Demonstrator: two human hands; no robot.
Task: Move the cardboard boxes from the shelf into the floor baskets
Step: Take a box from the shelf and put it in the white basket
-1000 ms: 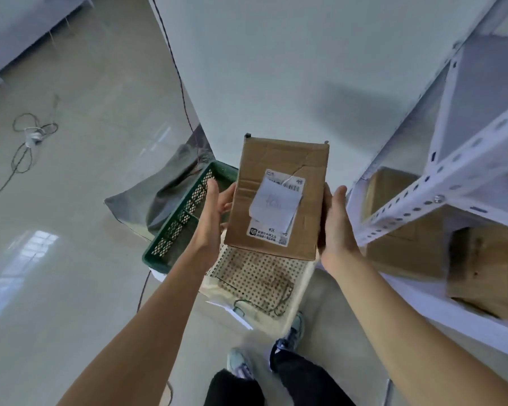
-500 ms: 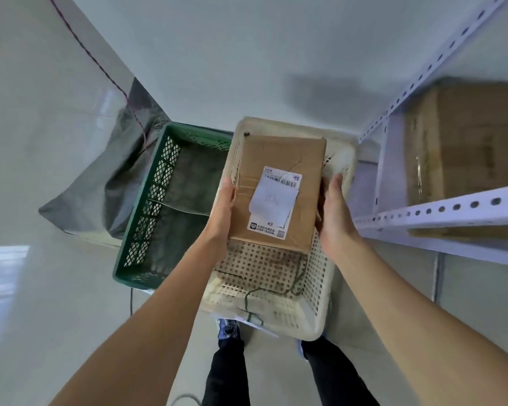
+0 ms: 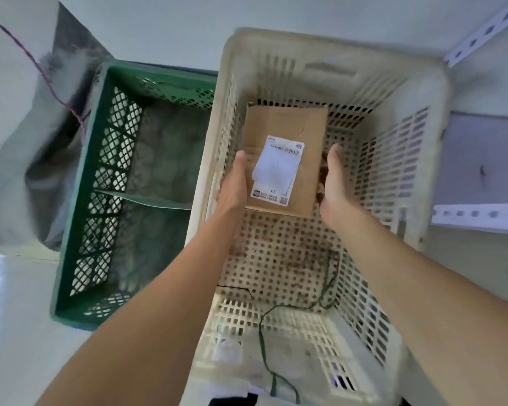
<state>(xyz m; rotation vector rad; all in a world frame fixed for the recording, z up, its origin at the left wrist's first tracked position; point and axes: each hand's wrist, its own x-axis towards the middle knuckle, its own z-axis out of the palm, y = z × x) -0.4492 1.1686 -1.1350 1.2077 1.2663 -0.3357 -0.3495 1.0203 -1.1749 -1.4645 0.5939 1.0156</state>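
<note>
Left hand (image 3: 232,187) and right hand (image 3: 335,184) clasp the cardboard box (image 3: 285,124) between them inside the cream basket (image 3: 335,49).

shelf (image 3: 475,213): right edge of frame
right basket (image 3: 439,142): centre, just left of the shelf
left basket (image 3: 79,200): left of centre, just beside the right basket
cardboard box (image 3: 299,127): in the right basket, upper middle
left hand (image 3: 232,189): at the box's left edge
right hand (image 3: 335,183): at its right edge
cord (image 3: 261,332): lower centre, over the right basket's near wall
</note>
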